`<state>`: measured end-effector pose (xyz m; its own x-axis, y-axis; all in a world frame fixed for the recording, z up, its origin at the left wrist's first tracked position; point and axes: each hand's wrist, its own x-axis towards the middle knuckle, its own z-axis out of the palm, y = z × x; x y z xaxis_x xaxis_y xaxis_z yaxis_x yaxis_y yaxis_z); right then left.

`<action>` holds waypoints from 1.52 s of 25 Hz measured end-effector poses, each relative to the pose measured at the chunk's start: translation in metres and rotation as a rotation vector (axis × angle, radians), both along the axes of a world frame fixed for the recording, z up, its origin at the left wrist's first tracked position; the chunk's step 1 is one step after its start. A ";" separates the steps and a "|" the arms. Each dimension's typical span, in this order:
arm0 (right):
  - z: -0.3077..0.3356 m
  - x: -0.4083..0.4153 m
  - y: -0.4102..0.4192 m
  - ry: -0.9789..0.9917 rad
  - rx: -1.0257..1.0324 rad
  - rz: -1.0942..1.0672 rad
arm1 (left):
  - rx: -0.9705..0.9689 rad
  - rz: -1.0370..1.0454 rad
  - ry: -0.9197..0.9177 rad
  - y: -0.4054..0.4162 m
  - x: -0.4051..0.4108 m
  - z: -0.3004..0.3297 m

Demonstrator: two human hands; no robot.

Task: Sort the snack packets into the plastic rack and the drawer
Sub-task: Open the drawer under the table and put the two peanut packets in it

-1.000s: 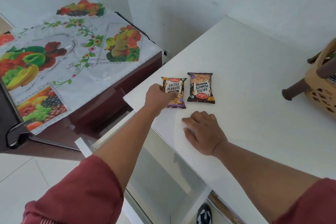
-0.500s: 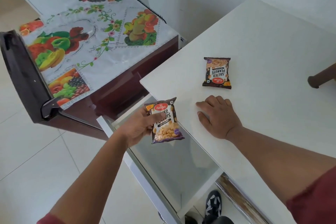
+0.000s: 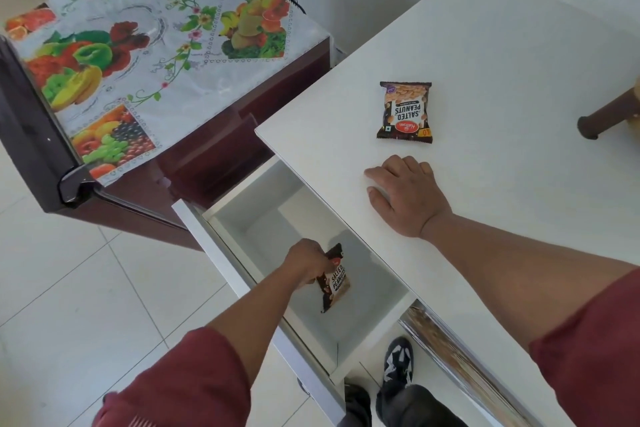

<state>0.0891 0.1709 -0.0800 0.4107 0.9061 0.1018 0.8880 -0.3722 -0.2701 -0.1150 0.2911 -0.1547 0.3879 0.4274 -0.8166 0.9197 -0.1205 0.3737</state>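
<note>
My left hand [image 3: 306, 263] reaches down into the open white drawer [image 3: 263, 218] and pinches the top of a salted peanuts packet [image 3: 336, 282], which hangs tilted inside the drawer. A second salted peanuts packet [image 3: 405, 112] lies flat on the white tabletop [image 3: 485, 45]. Just below that packet, my right hand [image 3: 405, 194] rests palm down on the tabletop near its front edge, fingers straight, holding nothing. Of the plastic rack only a brown leg [image 3: 606, 114] and a tan corner show at the right edge.
A dark red fridge with a fruit-print cover [image 3: 156, 45] stands to the left of the table, close to the drawer. My shoes [image 3: 398, 364] are on the tiled floor [image 3: 86, 288] under the table edge.
My left hand picked one peanuts packet off the tabletop, carried it over the table's edge and lowered it into the open drawer. My right hand stayed flat on the table.
</note>
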 end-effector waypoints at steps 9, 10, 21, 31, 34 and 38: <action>-0.002 0.001 0.001 0.004 -0.002 0.009 | 0.159 -0.570 0.323 0.002 -0.008 -0.050; -0.002 0.001 0.001 0.005 0.001 0.009 | 0.149 -0.588 0.342 0.000 -0.008 -0.050; 0.001 0.000 0.002 0.002 -0.015 0.008 | 0.266 -0.706 0.268 -0.018 -0.009 -0.046; -0.002 0.001 0.002 -0.012 -0.006 0.008 | -0.008 -1.040 0.165 -0.039 0.003 -0.051; -0.003 0.000 0.002 -0.012 0.004 0.006 | -0.030 -1.071 0.167 -0.035 0.004 -0.040; -0.001 0.001 0.003 -0.014 0.012 0.002 | -0.180 -0.988 0.124 -0.020 0.026 0.021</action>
<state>0.0898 0.1738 -0.0815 0.4073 0.9056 0.1185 0.8924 -0.3670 -0.2625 -0.0885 0.2709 -0.1339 0.4097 -0.1724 -0.8958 0.4721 -0.8002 0.3699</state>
